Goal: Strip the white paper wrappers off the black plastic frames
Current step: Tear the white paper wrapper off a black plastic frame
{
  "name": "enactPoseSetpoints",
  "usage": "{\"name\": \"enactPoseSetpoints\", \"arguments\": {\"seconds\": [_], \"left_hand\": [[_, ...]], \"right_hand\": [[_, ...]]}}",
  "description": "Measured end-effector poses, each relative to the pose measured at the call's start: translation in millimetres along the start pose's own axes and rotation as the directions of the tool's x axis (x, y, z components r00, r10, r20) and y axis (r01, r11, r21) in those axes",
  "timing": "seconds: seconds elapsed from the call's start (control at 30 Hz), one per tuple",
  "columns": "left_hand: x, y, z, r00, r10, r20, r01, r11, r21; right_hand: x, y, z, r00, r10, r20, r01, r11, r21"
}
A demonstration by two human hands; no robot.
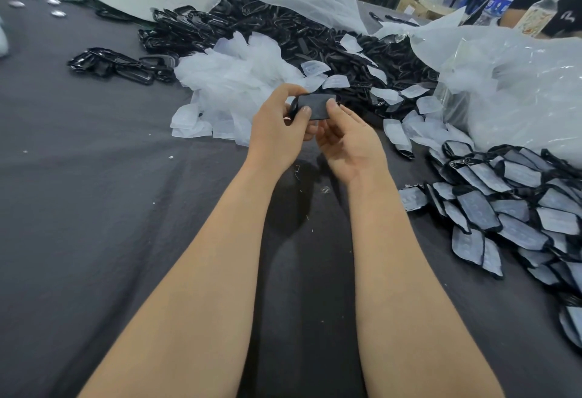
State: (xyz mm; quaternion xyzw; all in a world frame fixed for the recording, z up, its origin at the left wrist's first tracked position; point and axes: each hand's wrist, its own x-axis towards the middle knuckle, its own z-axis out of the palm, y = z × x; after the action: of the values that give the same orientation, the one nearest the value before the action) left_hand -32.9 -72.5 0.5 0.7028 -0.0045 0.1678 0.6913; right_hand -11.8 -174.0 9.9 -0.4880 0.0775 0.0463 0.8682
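On the grey cloth (94, 208), a heap of wrapped frames (504, 215) is seen at the near right, well apart from the hands. Above the cloth, one black frame (311, 107) is held between both hands. It is gripped at its left end by the left hand (277, 123), with the fingers curled round it. Its right end is pinched by the right hand (349, 139), thumb on top. The frame is judged light, stiff and smooth, best held by its edges. The paper is judged thin and best lifted at a corner. Whether any wrapper is on it cannot be told. Beyond, discarded white wrappers (233, 82) are piled, with bare black frames (283, 29) farther off.
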Motion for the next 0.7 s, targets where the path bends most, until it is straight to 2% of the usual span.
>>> {"name": "enactPoseSetpoints", "arguments": {"seconds": [0.07,0.17,0.2,0.37,0.43,0.47,0.53,0.57,0.63,0.7], "left_hand": [[-1,1,0,1.0,-0.013,0.017,0.013,1.0,-0.005],[-2,1,0,1.0,0.002,0.011,-0.003,0.998,0.06],[-2,1,0,1.0,0.006,0.002,-0.006,0.997,0.072],[-1,1,-1,1.0,0.009,0.002,-0.009,0.998,0.062],[-1,0,0,1.0,0.001,0.004,-0.001,0.998,0.059],[-1,-1,1,1.0,-0.006,-0.003,0.006,0.998,0.063],[-1,-2,0,0.999,-0.022,-0.037,0.024,0.997,0.07],[0,-2,0,0.998,-0.028,-0.053,0.031,0.997,0.065],[0,-2,1,0.997,-0.032,-0.07,0.035,0.998,0.05],[0,-2,1,0.997,-0.026,-0.072,0.03,0.998,0.05]], "right_hand": [[1,1,0,0.999,-0.043,-0.026,0.042,0.998,-0.045],[2,3,1,0.978,-0.196,-0.076,0.159,0.926,-0.343],[2,3,1,0.977,-0.203,-0.069,0.164,0.915,-0.368],[-2,-1,0,0.999,-0.028,-0.022,0.025,0.994,-0.107],[-3,0,1,0.995,-0.078,-0.06,0.068,0.986,-0.15],[-3,2,2,0.981,-0.169,-0.092,0.137,0.949,-0.286],[-5,8,6,0.906,-0.413,-0.099,0.279,0.756,-0.592],[-6,10,8,0.858,-0.508,-0.075,0.335,0.664,-0.668],[-10,13,12,0.801,-0.599,-0.012,0.405,0.556,-0.726],[-10,15,13,0.784,-0.621,0.018,0.418,0.507,-0.754]]}}
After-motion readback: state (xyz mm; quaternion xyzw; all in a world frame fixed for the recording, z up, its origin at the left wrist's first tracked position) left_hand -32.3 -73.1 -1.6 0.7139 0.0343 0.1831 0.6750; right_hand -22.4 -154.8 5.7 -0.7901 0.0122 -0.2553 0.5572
